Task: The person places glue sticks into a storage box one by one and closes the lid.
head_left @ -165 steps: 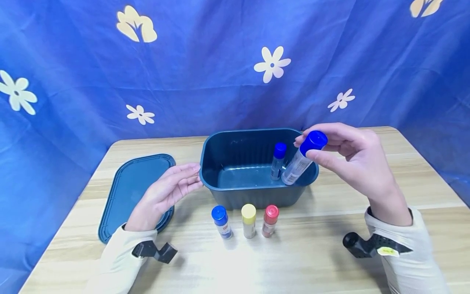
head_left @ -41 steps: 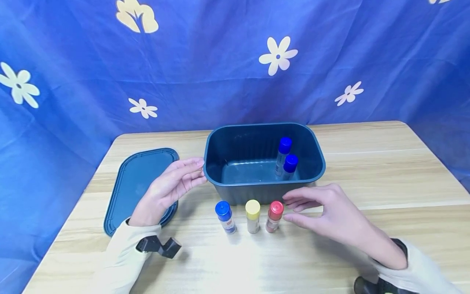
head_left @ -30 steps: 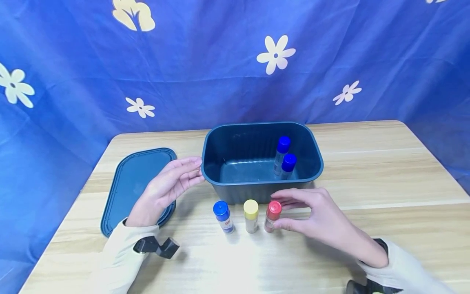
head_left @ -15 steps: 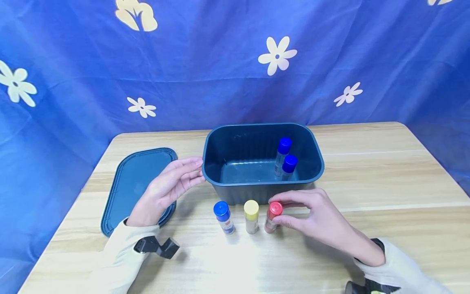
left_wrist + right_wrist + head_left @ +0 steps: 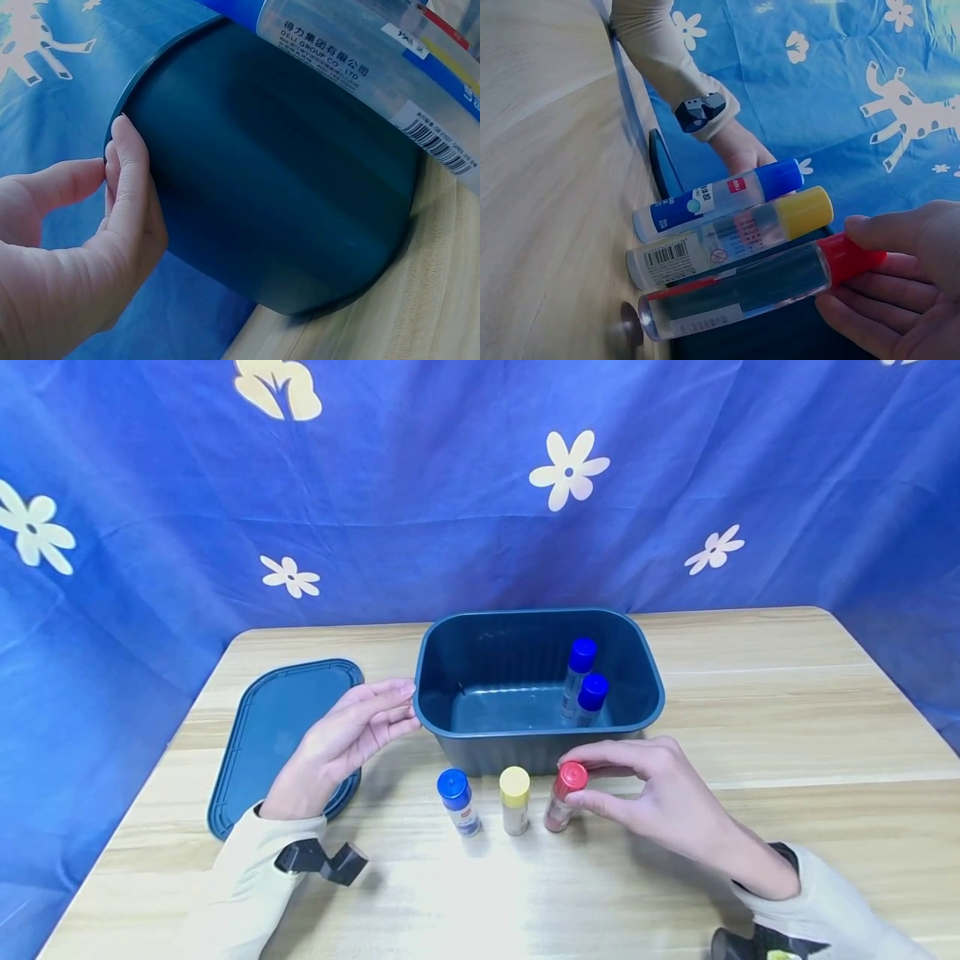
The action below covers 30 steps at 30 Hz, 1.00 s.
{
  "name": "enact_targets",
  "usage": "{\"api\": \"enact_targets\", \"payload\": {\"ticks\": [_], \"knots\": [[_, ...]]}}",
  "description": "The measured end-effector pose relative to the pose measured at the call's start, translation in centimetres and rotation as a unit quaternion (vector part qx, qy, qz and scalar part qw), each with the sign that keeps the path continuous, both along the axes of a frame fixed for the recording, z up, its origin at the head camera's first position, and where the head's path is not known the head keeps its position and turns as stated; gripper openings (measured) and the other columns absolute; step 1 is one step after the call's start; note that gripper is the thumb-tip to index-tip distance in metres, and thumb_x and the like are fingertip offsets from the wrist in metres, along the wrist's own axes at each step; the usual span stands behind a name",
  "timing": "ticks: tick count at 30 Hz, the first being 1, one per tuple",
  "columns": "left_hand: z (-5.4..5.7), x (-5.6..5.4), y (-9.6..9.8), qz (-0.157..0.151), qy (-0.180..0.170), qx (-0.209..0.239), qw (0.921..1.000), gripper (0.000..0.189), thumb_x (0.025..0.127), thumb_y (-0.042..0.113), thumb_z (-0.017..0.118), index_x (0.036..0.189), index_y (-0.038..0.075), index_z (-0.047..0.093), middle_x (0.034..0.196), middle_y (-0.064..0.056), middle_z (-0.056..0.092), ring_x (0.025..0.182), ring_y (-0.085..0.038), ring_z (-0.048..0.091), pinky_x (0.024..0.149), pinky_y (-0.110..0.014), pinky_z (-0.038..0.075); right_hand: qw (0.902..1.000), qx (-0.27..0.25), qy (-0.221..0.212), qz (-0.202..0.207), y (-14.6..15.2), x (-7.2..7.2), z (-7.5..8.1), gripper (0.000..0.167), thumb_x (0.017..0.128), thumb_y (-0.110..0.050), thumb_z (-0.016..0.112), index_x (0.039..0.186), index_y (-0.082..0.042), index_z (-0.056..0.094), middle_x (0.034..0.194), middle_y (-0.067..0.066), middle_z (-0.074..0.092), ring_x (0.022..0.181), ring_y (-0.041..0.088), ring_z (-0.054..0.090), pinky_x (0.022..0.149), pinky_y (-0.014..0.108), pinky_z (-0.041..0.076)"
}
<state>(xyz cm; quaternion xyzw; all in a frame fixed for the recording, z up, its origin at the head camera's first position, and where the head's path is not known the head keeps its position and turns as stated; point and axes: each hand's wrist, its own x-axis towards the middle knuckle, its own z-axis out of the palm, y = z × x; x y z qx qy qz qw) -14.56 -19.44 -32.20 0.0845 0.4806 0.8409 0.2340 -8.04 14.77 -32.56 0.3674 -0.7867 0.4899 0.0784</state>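
My right hand (image 5: 660, 785) pinches the red cap of a clear liquid glue bottle (image 5: 558, 810) between thumb and fingers. That bottle leans right, and in the right wrist view its base looks just off the table. My left hand (image 5: 341, 752) touches the left end of a dark teal bin (image 5: 510, 752), its fingers resting against the outer wall by the rim (image 5: 169, 49). Two blue-capped glue bottles (image 5: 582, 656) stand inside the bin at its right. In front of it are a yellow-capped glue bottle (image 5: 514, 806) and another blue-capped one (image 5: 459, 806), both upright.
A teal lid (image 5: 277, 727) lies flat on the wooden table (image 5: 787, 718), left of the bin and partly behind my left hand. Behind the table hangs a blue cloth (image 5: 420, 485) with white flowers.
A second blue-capped bottle, earlier held over the bin, now stands in it. My right hand has come to the red-capped bottle, gripped its cap and tilted it. My left hand stays put.
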Motion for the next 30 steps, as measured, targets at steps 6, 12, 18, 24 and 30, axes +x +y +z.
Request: {"api": "enact_targets", "payload": {"ticks": [6,12,18,24,30], "knots": [[0.0,0.0,0.0,0.001,-0.004,0.002,1.0,0.02,0.101,0.0,0.045,0.109,-0.004,0.063,0.094,-0.01,0.068,0.086,-0.017,0.067,0.084,-0.028,0.056,0.9999,-0.008,0.0,0.01,0.0,0.0,0.2,0.035,0.076,-0.008,0.083,0.109,-0.009,0.071,0.098,-0.002,0.073,0.091,0.013,0.069,0.08,0.024,0.056],[0.0,0.0,0.0,0.005,-0.005,-0.004,1.0,0.018,0.101,0.0,0.047,0.109,-0.004,0.062,0.094,-0.01,0.068,0.085,-0.016,0.066,0.083,-0.027,0.056,0.9999,-0.002,-0.01,0.008,0.2,0.0,0.5,0.035,0.076,-0.008,0.083,0.109,-0.01,0.071,0.099,-0.006,0.072,0.092,0.011,0.069,0.079,0.025,0.057],[0.1,0.0,0.0,0.003,-0.002,-0.004,1.0,0.019,0.101,0.001,0.047,0.109,-0.004,0.063,0.095,-0.011,0.068,0.087,-0.017,0.067,0.084,-0.028,0.056,0.9999,-0.001,-0.016,0.003,0.5,0.0,1.0,0.035,0.076,-0.009,0.083,0.109,-0.012,0.071,0.099,-0.007,0.072,0.092,0.01,0.069,0.078,0.027,0.057],[0.0,0.0,0.1,0.001,0.002,-0.004,1.0,0.019,0.101,0.001,0.047,0.106,-0.002,0.065,0.094,-0.01,0.068,0.087,-0.017,0.067,0.084,-0.027,0.056,0.9999,0.001,0.003,-0.01,0.8,0.1,1.4,0.036,0.074,-0.009,0.084,0.108,-0.015,0.072,0.096,-0.009,0.072,0.09,0.008,0.069,0.076,0.025,0.057],[-0.1,0.0,0.1,0.0,0.003,-0.004,1.0,0.02,0.101,0.001,0.046,0.106,-0.001,0.065,0.094,-0.01,0.068,0.087,-0.017,0.067,0.084,-0.027,0.056,0.9997,-0.002,0.025,-0.008,1.0,0.2,2.0,0.04,0.072,-0.004,0.084,0.108,-0.014,0.072,0.095,-0.008,0.072,0.087,0.008,0.068,0.073,0.023,0.056]]}}
